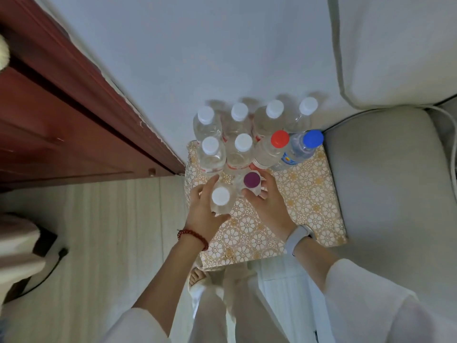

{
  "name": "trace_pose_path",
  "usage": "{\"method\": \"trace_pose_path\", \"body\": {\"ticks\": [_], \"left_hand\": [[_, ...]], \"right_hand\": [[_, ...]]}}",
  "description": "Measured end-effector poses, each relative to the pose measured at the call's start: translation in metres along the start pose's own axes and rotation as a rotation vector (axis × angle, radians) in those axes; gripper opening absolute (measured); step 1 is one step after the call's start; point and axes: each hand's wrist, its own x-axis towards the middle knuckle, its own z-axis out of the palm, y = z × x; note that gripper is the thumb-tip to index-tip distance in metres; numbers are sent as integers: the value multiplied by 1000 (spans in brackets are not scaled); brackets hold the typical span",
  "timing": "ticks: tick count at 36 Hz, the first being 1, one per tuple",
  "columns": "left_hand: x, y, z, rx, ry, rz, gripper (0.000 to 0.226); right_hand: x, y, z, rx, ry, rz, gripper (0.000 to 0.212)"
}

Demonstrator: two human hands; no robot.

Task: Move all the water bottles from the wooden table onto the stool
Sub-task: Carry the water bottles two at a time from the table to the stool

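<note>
A stool [296,209] with a gold-and-white floral cover stands in front of me, against the wall. Several clear water bottles stand upright on its far half: white-capped ones in two rows [243,144], one with a red cap [279,139] and one with a blue cap [312,138]. My left hand [204,214] is wrapped around a white-capped bottle [220,197] over the stool's near left part. My right hand [268,201] grips a purple-capped bottle [251,180] just beside it. The wooden table is out of view.
A dark red wooden cabinet [61,115] runs along the left. A grey cushioned seat [385,174] touches the stool's right side, with a white cushion [395,45] above it. A black cable [55,263] lies on the pale plank floor at left. My legs and a foot are below the stool.
</note>
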Motion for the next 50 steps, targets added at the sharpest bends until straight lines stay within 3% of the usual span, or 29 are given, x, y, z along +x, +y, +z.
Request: {"method": "trace_pose_path", "body": {"ticks": [4, 9, 14, 19, 25, 32, 36, 41, 50], "left_hand": [[3, 0, -6, 52, -4, 25, 89], [1, 7, 1, 34, 245, -50, 87], [10, 19, 9, 39, 335, -58, 87], [13, 16, 10, 43, 308, -21, 88], [13, 7, 7, 82, 258, -5, 93], [7, 9, 3, 68, 181, -100, 101], [-17, 6, -7, 43, 144, -165, 89], [-82, -22, -47, 29, 270, -262, 62], [-313, -119, -158, 39, 634, -506, 54]], "right_hand": [[1, 3, -2, 23, -15, -2, 57], [1, 5, 0, -5, -5, -8, 54], [5, 0, 2, -24, -3, -24, 53], [15, -4, 3, -27, -5, -22, 46], [15, -2, 3, -17, -17, 14, 52], [4, -3, 4, -49, -55, 109, 71], [-19, -7, 9, -121, -41, 226, 64], [-55, -22, 38, -382, -276, 370, 40], [-203, -80, 202, -678, -670, -94, 26]]}}
